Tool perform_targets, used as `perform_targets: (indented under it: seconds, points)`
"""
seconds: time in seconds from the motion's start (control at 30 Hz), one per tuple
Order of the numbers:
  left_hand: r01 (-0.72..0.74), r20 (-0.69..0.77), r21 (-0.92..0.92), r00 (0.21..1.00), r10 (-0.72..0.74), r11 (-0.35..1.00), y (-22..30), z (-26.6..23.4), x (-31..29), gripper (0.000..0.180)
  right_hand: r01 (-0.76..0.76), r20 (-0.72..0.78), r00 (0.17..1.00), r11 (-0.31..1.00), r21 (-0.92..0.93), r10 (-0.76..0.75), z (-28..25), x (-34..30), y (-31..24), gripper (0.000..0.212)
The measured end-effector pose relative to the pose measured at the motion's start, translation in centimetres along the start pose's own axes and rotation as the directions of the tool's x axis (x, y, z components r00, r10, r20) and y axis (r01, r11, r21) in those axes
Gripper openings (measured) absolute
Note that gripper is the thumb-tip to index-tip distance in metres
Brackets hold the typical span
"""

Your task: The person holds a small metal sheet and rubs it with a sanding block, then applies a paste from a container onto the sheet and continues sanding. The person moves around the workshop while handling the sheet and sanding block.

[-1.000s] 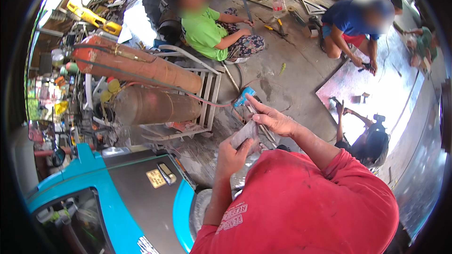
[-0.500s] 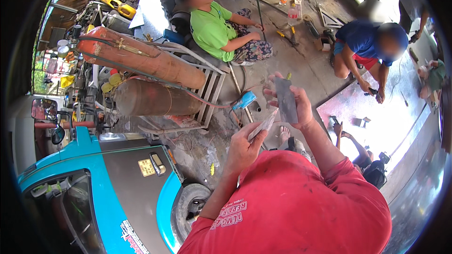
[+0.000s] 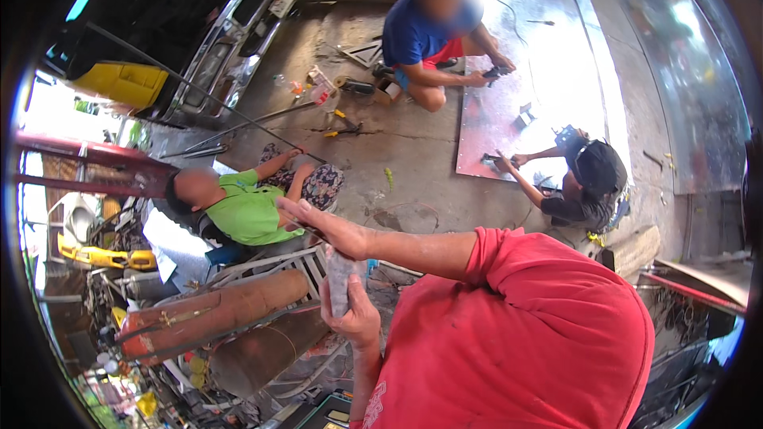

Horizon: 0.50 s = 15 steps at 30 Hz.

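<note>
My left hand [image 3: 358, 320] is closed on a mottled light-grey flat piece [image 3: 339, 282], its thumb pressed along the near face. Just above, my right hand [image 3: 338, 230] reaches across to the left with its fingers nearly straight. Under those fingers shows the thin dark edge of a dark grey flat plate [image 3: 307, 229], seen almost edge-on and gripped against the palm. The two pieces lie close together; whether they touch I cannot make out.
A person in a green shirt [image 3: 250, 210] sits beyond my hands. Two rusty gas cylinders [image 3: 214, 314] lie on a cart at the left. At the right, two people crouch with hand tools at a large shiny metal sheet [image 3: 509, 131]. Pliers [image 3: 344, 129] lie on the floor.
My view has turned to the right. My hands have come closer together, and the dark plate, face-on before, is now edge-on above the light-grey piece.
</note>
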<state>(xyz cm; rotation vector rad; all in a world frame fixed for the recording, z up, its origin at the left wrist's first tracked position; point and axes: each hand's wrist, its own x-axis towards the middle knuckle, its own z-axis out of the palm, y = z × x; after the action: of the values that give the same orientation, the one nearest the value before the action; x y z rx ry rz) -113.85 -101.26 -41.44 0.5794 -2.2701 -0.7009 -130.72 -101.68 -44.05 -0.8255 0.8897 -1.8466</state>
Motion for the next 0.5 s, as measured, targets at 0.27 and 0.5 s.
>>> perform_targets:
  seconds: [0.27,0.5]
  points:
    - [0.065,-0.104,0.047,0.993,-0.060,0.997,-0.4,0.5,3.7,0.044,0.191,-0.081,0.972,0.940,-0.282,-0.221,2.5,-2.9,0.6,0.087]
    - [0.308,-0.015,-0.217,0.948,-0.318,0.926,0.8,0.2,4.7,0.041,0.131,-0.065,0.988,0.986,-0.105,-0.139,0.1,-1.7,-0.8,0.083]
